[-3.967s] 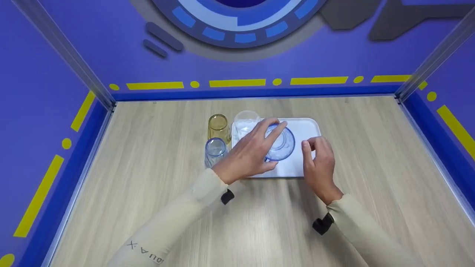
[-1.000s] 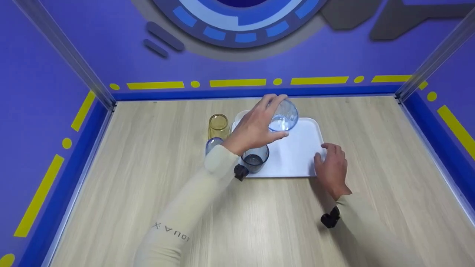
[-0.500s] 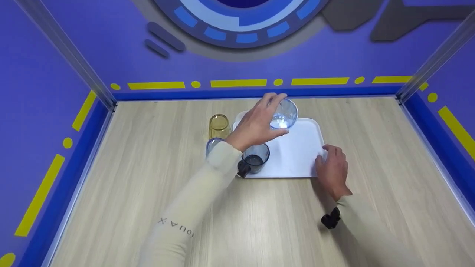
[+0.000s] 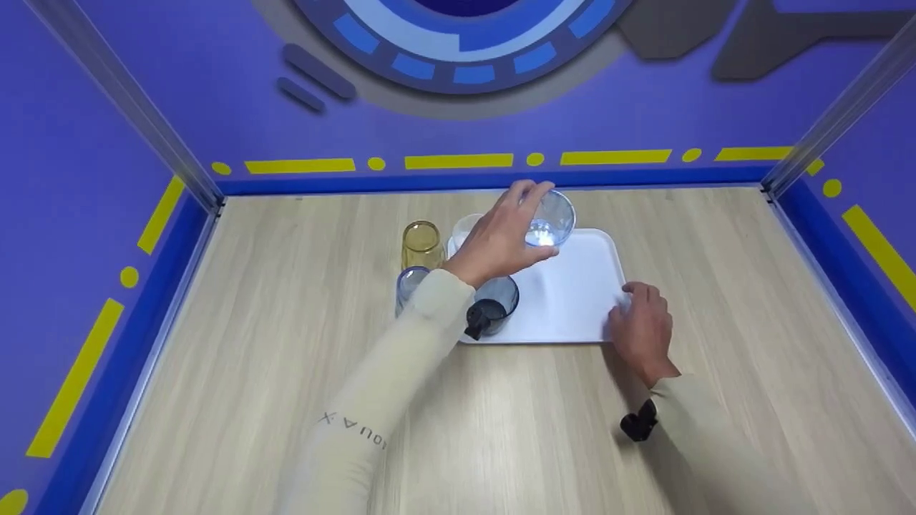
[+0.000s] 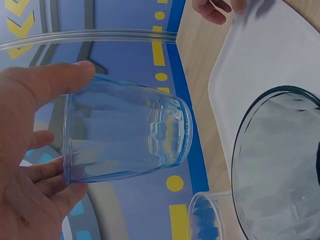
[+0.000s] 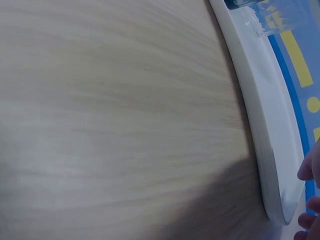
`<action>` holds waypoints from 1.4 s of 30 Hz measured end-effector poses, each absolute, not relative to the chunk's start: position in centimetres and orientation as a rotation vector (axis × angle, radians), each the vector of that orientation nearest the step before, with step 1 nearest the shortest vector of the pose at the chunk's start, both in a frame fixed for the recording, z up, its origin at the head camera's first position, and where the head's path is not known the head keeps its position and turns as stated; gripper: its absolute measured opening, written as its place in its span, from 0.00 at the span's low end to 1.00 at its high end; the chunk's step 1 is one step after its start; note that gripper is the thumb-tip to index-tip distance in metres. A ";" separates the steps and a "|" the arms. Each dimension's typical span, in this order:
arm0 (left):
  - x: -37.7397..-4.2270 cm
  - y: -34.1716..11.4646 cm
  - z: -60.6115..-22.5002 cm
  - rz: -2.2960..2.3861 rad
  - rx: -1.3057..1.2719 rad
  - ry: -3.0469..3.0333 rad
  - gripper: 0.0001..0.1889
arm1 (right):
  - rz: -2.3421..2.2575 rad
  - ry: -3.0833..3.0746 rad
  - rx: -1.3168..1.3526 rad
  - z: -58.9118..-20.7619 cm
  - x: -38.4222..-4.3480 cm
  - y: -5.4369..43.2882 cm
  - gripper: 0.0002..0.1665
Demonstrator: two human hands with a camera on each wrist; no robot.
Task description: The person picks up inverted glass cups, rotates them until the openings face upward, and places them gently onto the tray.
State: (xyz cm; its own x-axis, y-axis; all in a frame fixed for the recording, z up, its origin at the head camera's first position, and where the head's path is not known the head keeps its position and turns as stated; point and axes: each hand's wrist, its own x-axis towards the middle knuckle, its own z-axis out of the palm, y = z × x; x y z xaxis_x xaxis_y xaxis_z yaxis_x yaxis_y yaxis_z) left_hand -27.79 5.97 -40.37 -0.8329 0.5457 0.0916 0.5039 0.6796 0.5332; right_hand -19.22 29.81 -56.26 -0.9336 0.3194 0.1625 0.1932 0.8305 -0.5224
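Thumb and fingertips of my left hand (image 4: pixel 497 239) grip a light blue drinking glass (image 4: pixel 557 218) near its rim, over the back part of a white tray (image 4: pixel 576 304). In the left wrist view, the held glass (image 5: pixel 125 130) has its base pointing away from the palm. A dark grey glass (image 4: pixel 503 292) stands on the tray's front left, partly behind my left wrist. Mostly covered by the left hand, a clear glass (image 4: pixel 466 226) shows at the back left. My right hand (image 4: pixel 644 325) has loosely bent fingers beside the tray's right edge.
Left of the tray, a yellow glass (image 4: pixel 421 247) and another blue glass (image 4: pixel 410 285) stand on the wooden table (image 4: pixel 286 343), the blue one partly behind my left sleeve. Purple panels (image 4: pixel 458 132) enclose the back and sides.
Since the oldest frame, my left hand has moved the blue glass back from the tray's middle, uncovering the dark glass. My right hand has shifted right and slightly nearer. Little moved in the last second.
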 end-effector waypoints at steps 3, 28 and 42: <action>-28.0 6.1 -40.5 0.874 0.869 2.805 0.46 | 0.740 -2.776 -0.398 -56.3 -19.2 29.9 0.22; -29.5 7.2 -43.0 0.931 0.839 2.754 0.46 | 0.748 -2.885 -0.506 -57.0 -19.5 30.6 0.32; -29.8 7.7 -44.2 0.921 0.818 2.734 0.47 | 0.723 -2.895 -0.472 -57.1 -19.6 30.9 0.30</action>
State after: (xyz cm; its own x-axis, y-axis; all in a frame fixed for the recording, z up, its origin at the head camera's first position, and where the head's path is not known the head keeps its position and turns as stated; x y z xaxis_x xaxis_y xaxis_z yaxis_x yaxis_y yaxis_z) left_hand -29.79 7.70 -44.20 -0.8419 0.5384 0.0367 0.4509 0.6645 0.5959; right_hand -19.65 30.93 -57.07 -0.9441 0.3273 0.0405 0.2698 0.8371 -0.4758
